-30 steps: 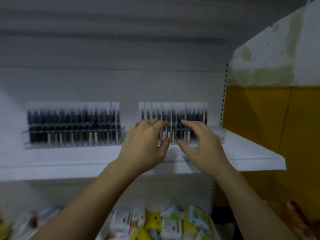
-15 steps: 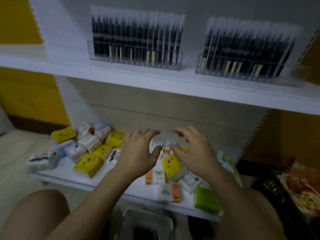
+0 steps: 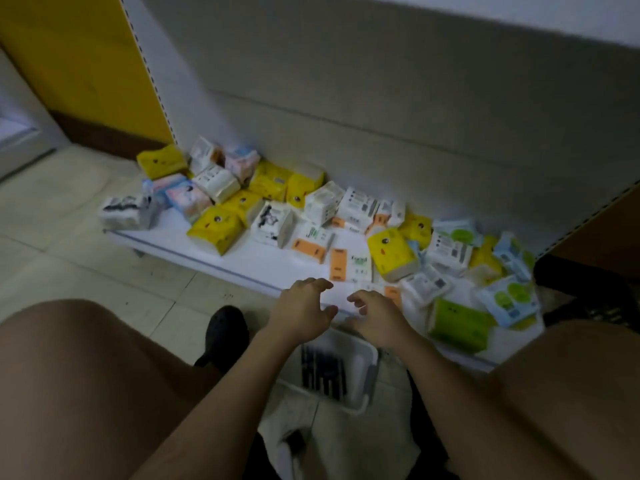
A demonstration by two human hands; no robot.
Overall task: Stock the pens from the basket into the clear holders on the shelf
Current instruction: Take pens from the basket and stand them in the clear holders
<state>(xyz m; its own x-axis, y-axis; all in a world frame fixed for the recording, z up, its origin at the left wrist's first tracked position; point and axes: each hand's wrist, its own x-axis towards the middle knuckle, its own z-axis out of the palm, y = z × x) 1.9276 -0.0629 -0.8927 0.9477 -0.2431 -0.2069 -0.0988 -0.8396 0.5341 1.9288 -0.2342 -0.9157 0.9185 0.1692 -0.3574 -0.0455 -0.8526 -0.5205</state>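
A white basket (image 3: pixel 365 382) sits on the floor between my knees, with several dark pens (image 3: pixel 323 374) lying in it. My left hand (image 3: pixel 303 310) and my right hand (image 3: pixel 375 315) hover side by side just above the basket's far rim, fingers loosely curled and holding nothing. The clear holders and the upper shelf are out of view.
A low white shelf (image 3: pixel 214 261) holds many scattered tissue packs (image 3: pixel 389 252) in yellow, white, green and blue. A black shoe (image 3: pixel 225 329) stands on the tiled floor left of the basket. My bare knees fill both lower corners. A yellow wall panel (image 3: pixel 86 57) is at the upper left.
My view has swung down from the pen holders on the upper shelf to the floor. Both hands have dropped, empty, from the right holder to just above the basket.
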